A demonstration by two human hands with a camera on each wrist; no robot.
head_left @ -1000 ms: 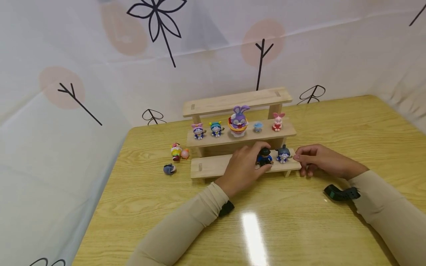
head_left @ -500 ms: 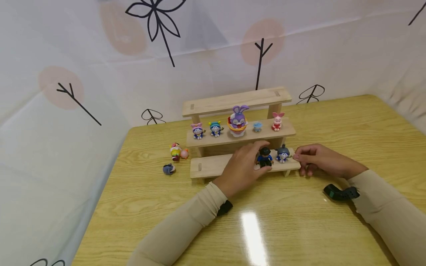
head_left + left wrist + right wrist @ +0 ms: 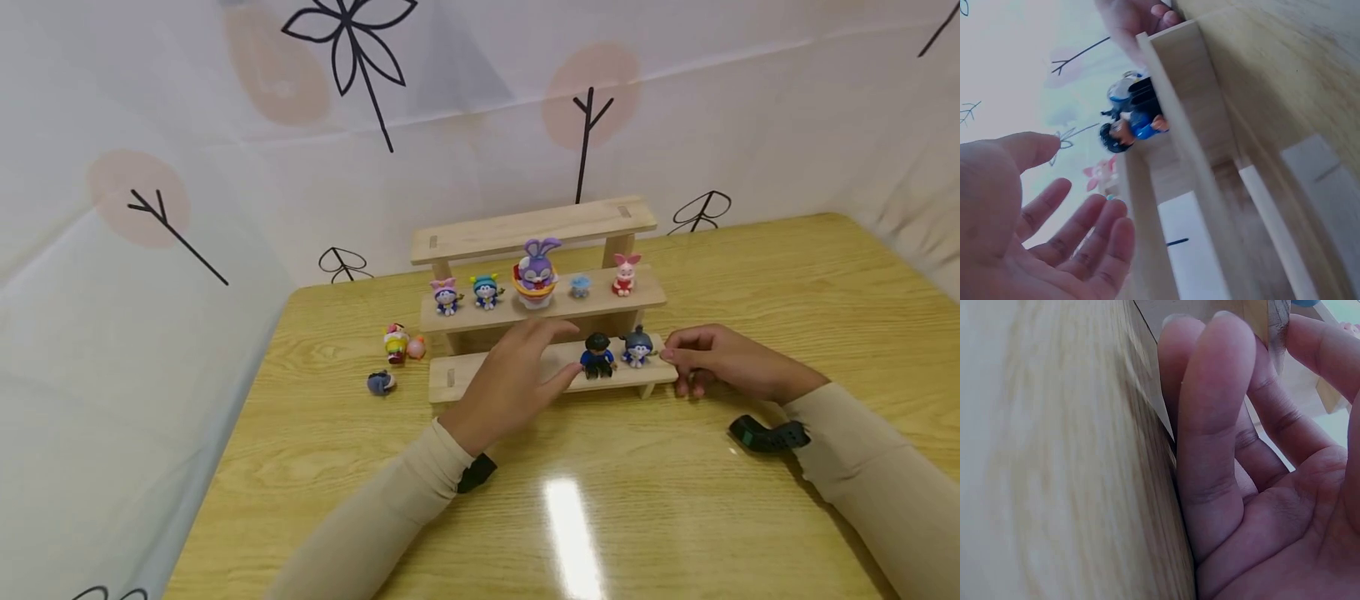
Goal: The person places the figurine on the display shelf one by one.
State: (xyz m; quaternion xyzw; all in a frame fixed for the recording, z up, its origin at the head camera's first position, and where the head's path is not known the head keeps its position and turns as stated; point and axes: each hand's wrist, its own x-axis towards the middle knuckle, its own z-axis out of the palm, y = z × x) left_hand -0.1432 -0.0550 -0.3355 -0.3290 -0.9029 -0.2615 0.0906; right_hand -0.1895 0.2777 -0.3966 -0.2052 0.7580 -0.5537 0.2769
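A small toy figure (image 3: pixel 597 357) with black hair, a blue top and black legs sits on the lowest step of a wooden display shelf (image 3: pixel 480 375). Just left of it, my left hand (image 3: pixel 510 379) is spread with a gap between thumb and fingers. The left wrist view shows that palm (image 3: pixel 1054 250) holding nothing, apart from the toy figure (image 3: pixel 1132 128). At the step's right end, my right hand (image 3: pixel 720 358) grips the shelf's edge (image 3: pixel 1277 334) between thumb and fingers, lower fingers curled near the tabletop. A grey-capped figurine (image 3: pixel 637 347) sits between that hand and the black-haired figure.
On the middle step stand several figurines, among them a purple rabbit (image 3: pixel 536 273) in a bowl and a pink-eared piglet (image 3: pixel 625 275). Left of the shelf lie a yellow figurine (image 3: pixel 396 342), a round pink piece (image 3: pixel 416 347) and a grey-blue figurine (image 3: pixel 381 382). A printed cloth (image 3: pixel 465 150) hangs behind.
My left hand has let go of the black-haired toy figure and drawn back to the left, its fingers spreading. The figure stays on the lowest step. My right hand has not moved.
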